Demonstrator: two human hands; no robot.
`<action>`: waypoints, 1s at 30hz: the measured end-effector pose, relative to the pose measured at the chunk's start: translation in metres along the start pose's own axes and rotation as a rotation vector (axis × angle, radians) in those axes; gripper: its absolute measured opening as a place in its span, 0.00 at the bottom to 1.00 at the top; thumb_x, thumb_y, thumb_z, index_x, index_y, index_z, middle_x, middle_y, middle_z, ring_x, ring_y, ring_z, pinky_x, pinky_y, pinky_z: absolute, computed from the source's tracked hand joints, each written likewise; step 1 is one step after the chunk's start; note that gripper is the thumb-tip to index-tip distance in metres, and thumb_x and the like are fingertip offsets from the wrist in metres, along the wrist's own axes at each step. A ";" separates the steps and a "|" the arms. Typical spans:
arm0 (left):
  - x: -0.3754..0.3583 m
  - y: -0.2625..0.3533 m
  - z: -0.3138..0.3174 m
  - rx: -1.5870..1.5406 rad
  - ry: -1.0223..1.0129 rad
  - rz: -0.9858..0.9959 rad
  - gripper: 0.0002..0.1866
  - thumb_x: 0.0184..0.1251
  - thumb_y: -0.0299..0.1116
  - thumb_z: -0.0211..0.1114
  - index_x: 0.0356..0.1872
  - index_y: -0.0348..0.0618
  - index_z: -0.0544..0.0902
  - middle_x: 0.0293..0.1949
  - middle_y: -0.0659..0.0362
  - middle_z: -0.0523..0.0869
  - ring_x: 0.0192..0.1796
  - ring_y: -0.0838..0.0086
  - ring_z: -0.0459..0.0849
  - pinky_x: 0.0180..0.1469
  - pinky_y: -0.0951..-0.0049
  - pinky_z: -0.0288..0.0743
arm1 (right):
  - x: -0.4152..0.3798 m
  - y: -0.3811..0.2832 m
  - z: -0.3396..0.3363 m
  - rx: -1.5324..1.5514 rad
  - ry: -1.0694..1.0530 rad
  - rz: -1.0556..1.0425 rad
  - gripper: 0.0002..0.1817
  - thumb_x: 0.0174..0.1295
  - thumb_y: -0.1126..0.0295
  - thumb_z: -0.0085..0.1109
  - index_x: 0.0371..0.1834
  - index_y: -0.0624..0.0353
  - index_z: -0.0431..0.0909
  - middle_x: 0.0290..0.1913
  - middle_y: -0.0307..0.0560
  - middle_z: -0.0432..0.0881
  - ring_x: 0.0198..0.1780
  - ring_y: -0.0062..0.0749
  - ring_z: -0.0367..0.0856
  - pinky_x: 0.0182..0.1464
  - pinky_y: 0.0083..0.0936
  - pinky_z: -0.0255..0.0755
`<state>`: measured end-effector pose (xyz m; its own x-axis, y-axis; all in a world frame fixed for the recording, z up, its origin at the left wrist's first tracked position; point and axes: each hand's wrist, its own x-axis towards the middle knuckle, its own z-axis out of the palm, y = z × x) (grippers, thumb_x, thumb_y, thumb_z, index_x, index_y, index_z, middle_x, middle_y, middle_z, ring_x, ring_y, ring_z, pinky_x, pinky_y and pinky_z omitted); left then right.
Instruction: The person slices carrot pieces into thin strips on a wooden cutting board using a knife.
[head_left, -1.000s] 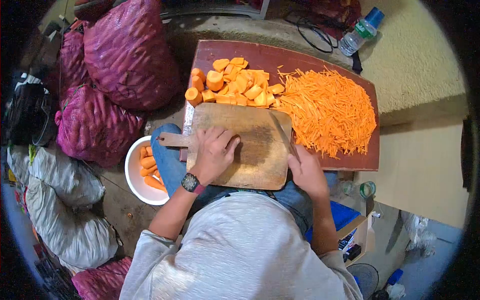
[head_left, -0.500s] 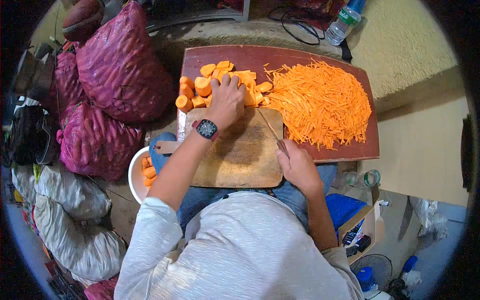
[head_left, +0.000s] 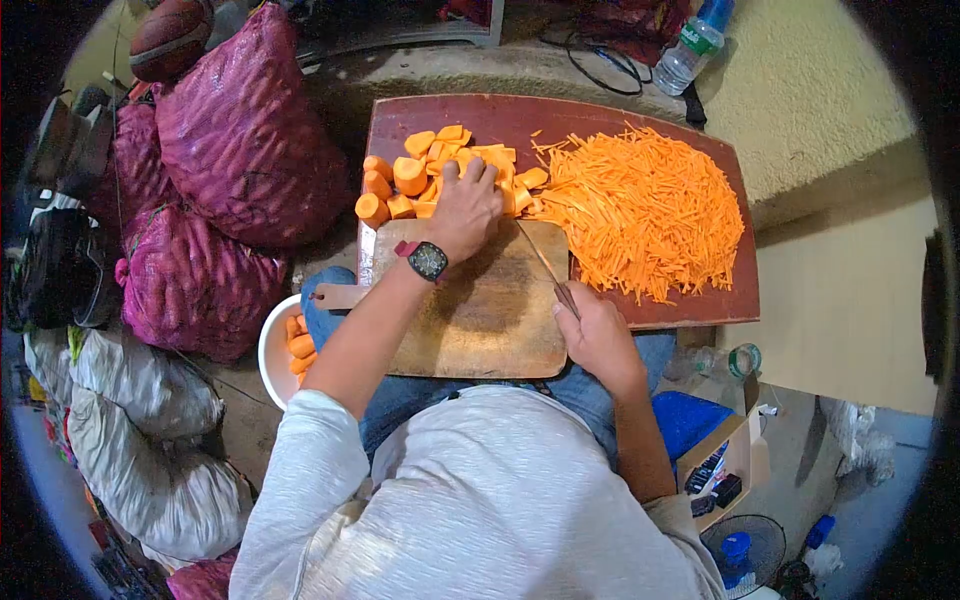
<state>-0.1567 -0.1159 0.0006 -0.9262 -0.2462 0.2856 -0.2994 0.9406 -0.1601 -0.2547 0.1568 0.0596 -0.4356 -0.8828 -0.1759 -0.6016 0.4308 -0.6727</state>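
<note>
Carrot pieces (head_left: 410, 175) lie on the red table (head_left: 480, 109); the left hand (head_left: 468, 215) touches them, fingers slightly spread, any pinch hidden. The right hand (head_left: 598, 335) is wrapped around the knife (head_left: 541, 255) over the cutting board (head_left: 490, 325).

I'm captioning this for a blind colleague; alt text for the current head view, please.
A person's left hand reaches into cut carrot pieces while the right hand holds a knife over a wooden board, beside a heap of shredded carrot.
</note>
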 end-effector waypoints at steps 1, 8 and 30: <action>-0.001 0.001 0.000 0.028 0.016 0.029 0.10 0.61 0.34 0.70 0.42 0.47 0.90 0.52 0.55 0.80 0.64 0.58 0.75 0.64 0.47 0.64 | 0.000 0.001 0.001 -0.007 0.005 0.000 0.16 0.80 0.59 0.61 0.58 0.60 0.78 0.39 0.72 0.89 0.45 0.75 0.89 0.48 0.66 0.80; -0.031 0.004 -0.021 -0.150 0.150 -0.099 0.13 0.59 0.28 0.70 0.47 0.44 0.86 0.51 0.55 0.80 0.62 0.58 0.77 0.66 0.46 0.64 | -0.004 -0.010 0.001 -0.099 -0.030 0.031 0.16 0.79 0.59 0.61 0.59 0.59 0.77 0.38 0.71 0.89 0.44 0.75 0.89 0.48 0.66 0.80; -0.119 0.073 -0.041 -0.667 0.156 -0.178 0.19 0.65 0.30 0.76 0.57 0.44 0.89 0.55 0.54 0.86 0.57 0.55 0.82 0.62 0.52 0.68 | -0.008 -0.023 0.031 -0.424 0.039 -0.354 0.18 0.70 0.67 0.70 0.59 0.61 0.81 0.48 0.58 0.84 0.50 0.57 0.85 0.51 0.50 0.81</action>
<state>-0.0590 -0.0080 -0.0062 -0.8174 -0.4204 0.3938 -0.1929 0.8439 0.5006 -0.2163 0.1476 0.0542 -0.1774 -0.9833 0.0404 -0.9291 0.1538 -0.3365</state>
